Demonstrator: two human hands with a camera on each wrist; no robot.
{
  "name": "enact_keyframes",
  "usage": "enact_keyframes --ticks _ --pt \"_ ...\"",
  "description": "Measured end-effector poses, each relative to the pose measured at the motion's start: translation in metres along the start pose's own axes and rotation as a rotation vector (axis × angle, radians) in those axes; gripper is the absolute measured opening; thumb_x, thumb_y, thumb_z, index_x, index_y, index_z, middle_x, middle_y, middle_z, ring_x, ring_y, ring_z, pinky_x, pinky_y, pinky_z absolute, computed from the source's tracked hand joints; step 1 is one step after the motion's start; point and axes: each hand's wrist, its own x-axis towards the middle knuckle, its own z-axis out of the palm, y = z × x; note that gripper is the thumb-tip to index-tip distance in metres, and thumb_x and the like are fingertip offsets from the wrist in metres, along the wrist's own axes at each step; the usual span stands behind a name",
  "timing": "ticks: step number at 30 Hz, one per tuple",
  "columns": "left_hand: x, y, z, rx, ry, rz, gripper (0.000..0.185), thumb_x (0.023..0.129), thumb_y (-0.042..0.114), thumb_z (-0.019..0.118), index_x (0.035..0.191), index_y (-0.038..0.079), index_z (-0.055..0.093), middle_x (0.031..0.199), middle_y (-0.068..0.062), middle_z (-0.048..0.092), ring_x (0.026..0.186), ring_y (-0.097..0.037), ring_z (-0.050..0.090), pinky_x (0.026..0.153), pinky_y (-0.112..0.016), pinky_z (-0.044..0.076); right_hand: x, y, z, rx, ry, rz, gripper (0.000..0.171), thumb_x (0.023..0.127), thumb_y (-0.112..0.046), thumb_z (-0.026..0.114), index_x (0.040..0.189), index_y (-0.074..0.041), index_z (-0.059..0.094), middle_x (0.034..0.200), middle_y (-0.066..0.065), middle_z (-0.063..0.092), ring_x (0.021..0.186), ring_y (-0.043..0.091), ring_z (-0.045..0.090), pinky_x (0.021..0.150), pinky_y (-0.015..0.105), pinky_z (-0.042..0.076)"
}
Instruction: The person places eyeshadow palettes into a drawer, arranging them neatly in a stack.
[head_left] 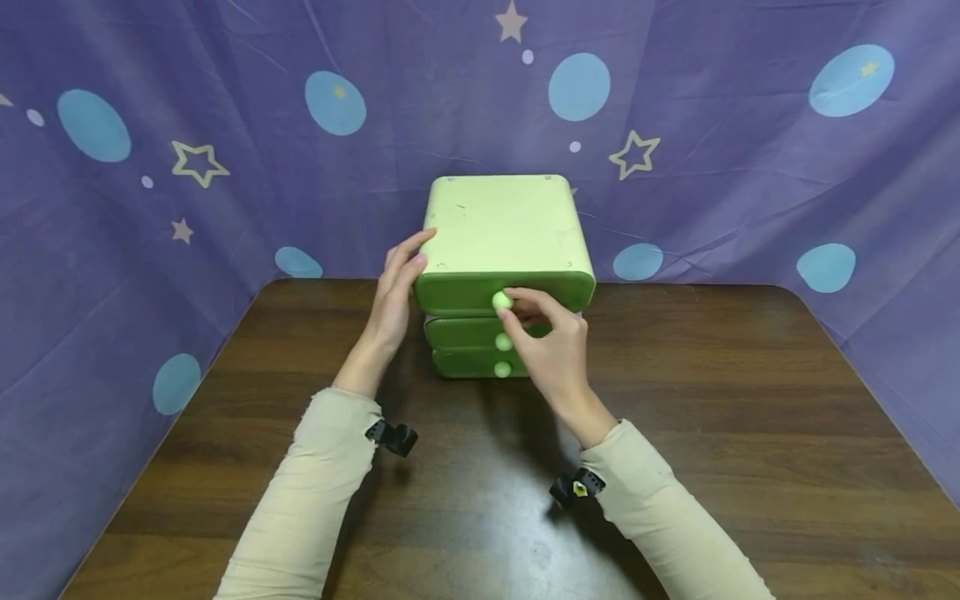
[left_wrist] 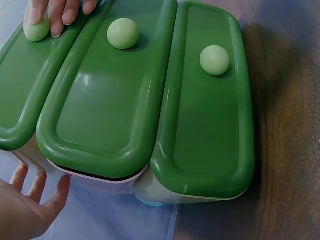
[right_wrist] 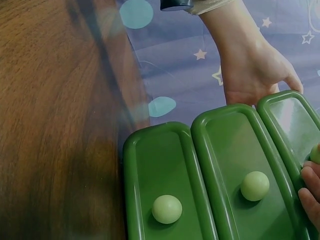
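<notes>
A small drawer cabinet [head_left: 506, 221] with a pale green top stands on the table, its three dark green drawer fronts stacked one above another. My right hand [head_left: 555, 346] pinches the round light green knob [head_left: 501, 301] of the top drawer [head_left: 456, 294] between thumb and forefinger. Against the cabinet's left side rests my left hand [head_left: 392, 304], its fingers extended along the upper edge. In the left wrist view, a dark gap shows along the edge of the middle drawer [left_wrist: 100, 110]. Below it is the bottom drawer [left_wrist: 207, 140], with its own round knob [left_wrist: 215, 60].
The brown wooden table [head_left: 465, 517] has its far edge near the cabinet's back. A purple curtain [head_left: 450, 100] with stars and blue dots hangs behind and at both sides. Both sleeves carry small black wrist cameras [head_left: 393, 437].
</notes>
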Motion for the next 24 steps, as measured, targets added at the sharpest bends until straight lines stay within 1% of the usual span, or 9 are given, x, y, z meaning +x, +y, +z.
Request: enact_keyframes --ticks 9,13,17,21,24 --pt "-0.003 0.001 -0.003 0.013 -0.017 -0.02 0.048 0.101 0.027 0.04 0.145 0.009 0.049 0.146 -0.01 0.038 0.134 -0.019 0.034 0.113 -0.041 0.022 -0.001 0.001 0.001 -0.004 -0.03 -0.001 0.021 0.087 -0.01 0.076 0.108 -0.008 0.074 0.085 0.003 0.074 0.069 0.016 0.067 0.066 0.035 0.054" --pt "-0.008 0.002 -0.004 0.01 -0.017 -0.042 0.049 0.102 0.03 0.039 0.147 0.013 0.047 0.146 -0.008 0.037 0.131 -0.018 0.036 0.107 -0.041 0.029 -0.002 0.001 -0.004 -0.009 -0.066 -0.003 0.025 0.087 -0.009 0.076 0.112 -0.006 0.073 0.09 0.005 0.075 0.072 0.018 0.068 0.066 0.036 0.055" --pt "-0.015 0.004 -0.008 0.012 -0.01 -0.053 0.05 0.102 0.034 0.038 0.149 0.016 0.046 0.147 -0.007 0.037 0.13 -0.02 0.039 0.1 -0.046 0.035 -0.004 0.0 -0.017 -0.011 -0.086 -0.003 0.029 0.087 -0.007 0.075 0.115 -0.005 0.072 0.097 0.006 0.075 0.077 0.018 0.069 0.069 0.032 0.056" --pt "-0.026 0.007 -0.014 0.028 0.009 -0.025 0.051 0.102 0.032 0.038 0.149 0.014 0.044 0.148 -0.007 0.036 0.134 -0.025 0.038 0.1 -0.05 0.037 -0.006 -0.001 -0.036 -0.021 -0.077 -0.005 0.03 0.086 -0.001 0.075 0.115 -0.003 0.071 0.1 0.006 0.074 0.079 0.016 0.068 0.07 0.025 0.054" --pt "-0.035 0.011 -0.019 0.048 0.024 0.004 0.05 0.102 0.027 0.04 0.149 0.011 0.044 0.148 -0.007 0.036 0.135 -0.024 0.036 0.101 -0.048 0.037 -0.008 -0.001 -0.054 -0.059 -0.07 -0.034 0.031 0.085 0.003 0.074 0.115 -0.002 0.071 0.1 0.007 0.074 0.079 0.015 0.067 0.071 0.023 0.052"
